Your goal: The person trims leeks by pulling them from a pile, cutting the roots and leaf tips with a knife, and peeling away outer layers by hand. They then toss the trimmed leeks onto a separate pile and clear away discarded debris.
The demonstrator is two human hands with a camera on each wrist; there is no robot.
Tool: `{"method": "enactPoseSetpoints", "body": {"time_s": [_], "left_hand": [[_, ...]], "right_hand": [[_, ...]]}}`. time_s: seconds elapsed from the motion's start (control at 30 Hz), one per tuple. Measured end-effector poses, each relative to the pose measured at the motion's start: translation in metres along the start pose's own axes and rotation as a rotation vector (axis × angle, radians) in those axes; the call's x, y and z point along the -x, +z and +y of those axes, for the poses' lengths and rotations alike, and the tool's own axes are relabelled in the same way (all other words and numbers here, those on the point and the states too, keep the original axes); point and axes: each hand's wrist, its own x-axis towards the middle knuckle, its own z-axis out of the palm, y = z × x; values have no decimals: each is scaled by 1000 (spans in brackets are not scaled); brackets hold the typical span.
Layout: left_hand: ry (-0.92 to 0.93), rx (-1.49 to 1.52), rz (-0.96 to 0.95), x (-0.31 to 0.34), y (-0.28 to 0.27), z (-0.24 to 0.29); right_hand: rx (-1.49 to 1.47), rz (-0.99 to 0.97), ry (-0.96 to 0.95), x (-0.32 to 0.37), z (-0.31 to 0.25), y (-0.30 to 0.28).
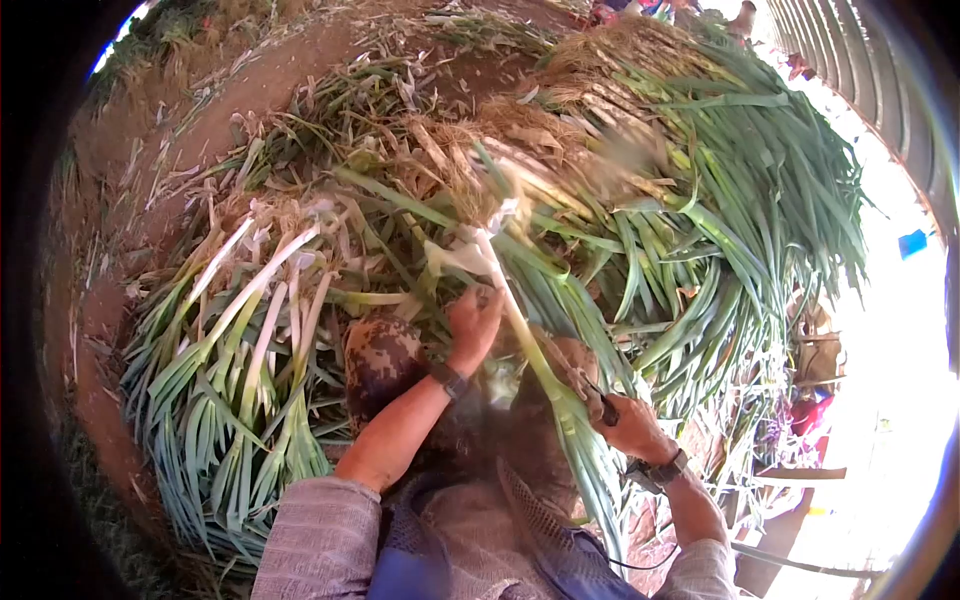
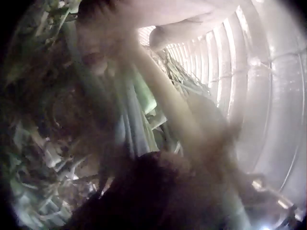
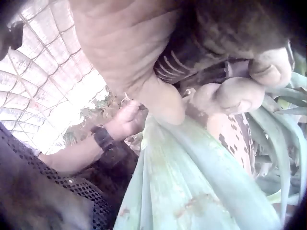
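A long leek point(image 1: 520, 325) slants across the front of the person's body, white root end up and green leaves point(image 3: 192, 191) fanning down to the right. The left hand point(image 1: 475, 318) grips its pale stem a little below the roots; the left wrist view shows the stem point(image 2: 165, 91) running out from that hand, blurred. Lower down by the leaves, the right hand point(image 1: 632, 428) curls its fingers round the ridged black handle point(image 3: 175, 64) of a knife, with a brownish blade point(image 1: 572, 372) along the stem. The right thumb point(image 3: 165, 103) presses against the leek's leaf base.
Several leeks point(image 1: 250, 370) lie in a bunch on the left, white ends up. A large heap of leeks point(image 1: 740, 200) spreads across the right and back. Cut leaf scraps point(image 1: 350, 100) litter the brown ground point(image 1: 110, 200). The person's knee point(image 1: 380, 360) is beside the left hand.
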Motion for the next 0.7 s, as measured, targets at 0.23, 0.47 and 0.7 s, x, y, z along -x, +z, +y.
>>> {"method": "enactPoseSetpoints", "body": {"time_s": [0.23,0.47,0.7], "left_hand": [[-507,769,-216,-21,9,16],[-559,987,-192,-7,-5,34],[-644,1158,-217,-16,-21,39]], "right_hand": [[34,-13,-62,-51,-14,-27],[178,110,-153,-112,-37,-39],[214,58,-291,-125,-49,-38]]}}
